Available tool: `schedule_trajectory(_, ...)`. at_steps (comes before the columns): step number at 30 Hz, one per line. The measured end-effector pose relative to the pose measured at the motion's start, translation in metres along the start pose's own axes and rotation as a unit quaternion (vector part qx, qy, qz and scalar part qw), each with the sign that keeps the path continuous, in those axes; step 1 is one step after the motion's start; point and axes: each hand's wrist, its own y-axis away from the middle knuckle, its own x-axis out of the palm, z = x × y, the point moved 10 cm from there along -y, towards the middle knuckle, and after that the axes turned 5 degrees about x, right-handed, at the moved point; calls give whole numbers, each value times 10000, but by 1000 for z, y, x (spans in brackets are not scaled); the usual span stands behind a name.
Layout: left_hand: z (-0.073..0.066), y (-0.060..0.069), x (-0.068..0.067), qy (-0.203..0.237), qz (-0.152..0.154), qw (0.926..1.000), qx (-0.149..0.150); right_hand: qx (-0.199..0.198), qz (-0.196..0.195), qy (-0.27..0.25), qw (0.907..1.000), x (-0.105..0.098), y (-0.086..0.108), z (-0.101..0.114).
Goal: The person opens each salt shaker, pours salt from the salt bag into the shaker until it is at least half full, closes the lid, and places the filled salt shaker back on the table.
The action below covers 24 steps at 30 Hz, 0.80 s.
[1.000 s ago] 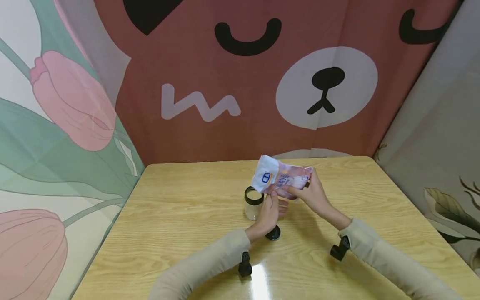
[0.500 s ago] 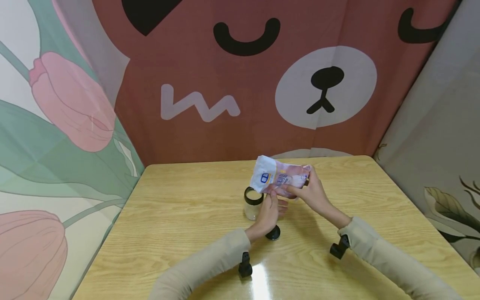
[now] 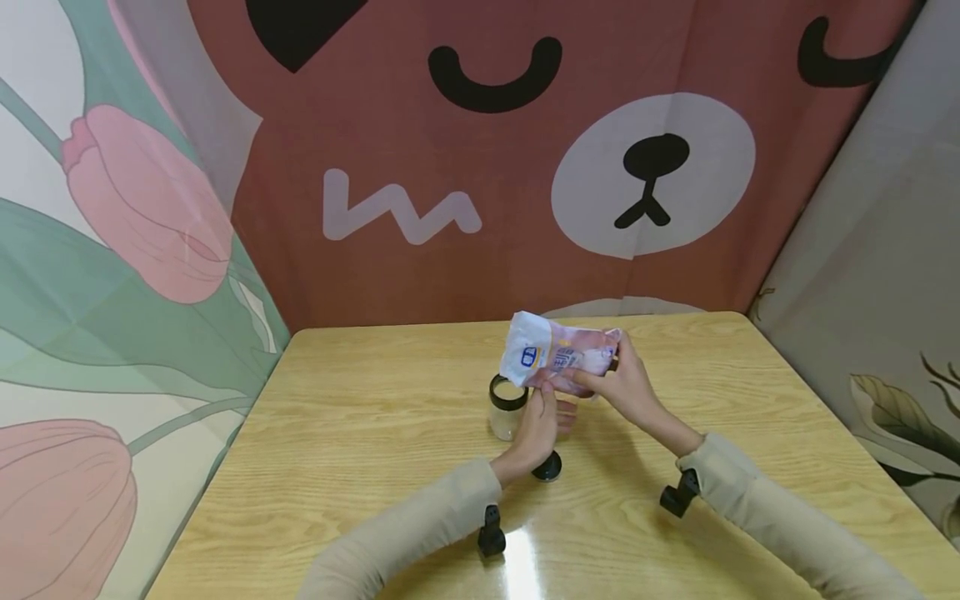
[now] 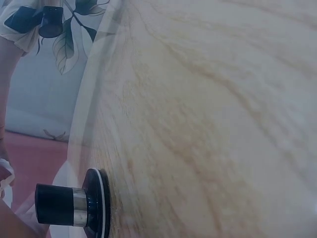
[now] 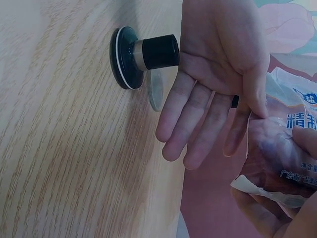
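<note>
A pink-and-white bag of salt is held tilted above the table, its white end over a glass jar with a dark rim. My right hand grips the bag's right end, thumb in front. In the right wrist view my left hand has its palm showing and its fingers extended; its thumb touches the near edge of the salt bag. A black lid with a knob lies on the table below my left hand. Whether salt is flowing cannot be seen.
The wooden table reaches back to a curtain with a bear face. Patterned curtains hang on both sides. A small black camera sits on each wrist, over beige sleeves.
The bag has shifted very slightly to the left since a second ago. Both hands, the jar and the lid stay practically where they were.
</note>
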Motion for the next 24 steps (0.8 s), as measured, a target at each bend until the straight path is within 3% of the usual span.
schedule_trajectory(16,-2,0,-1,19,-7,9999,169,38,52,-54,10000,0,-1,9)
schedule_trajectory(24,-1,0,0,25,34,9998,171,-15,117,37,9999,1,9,42)
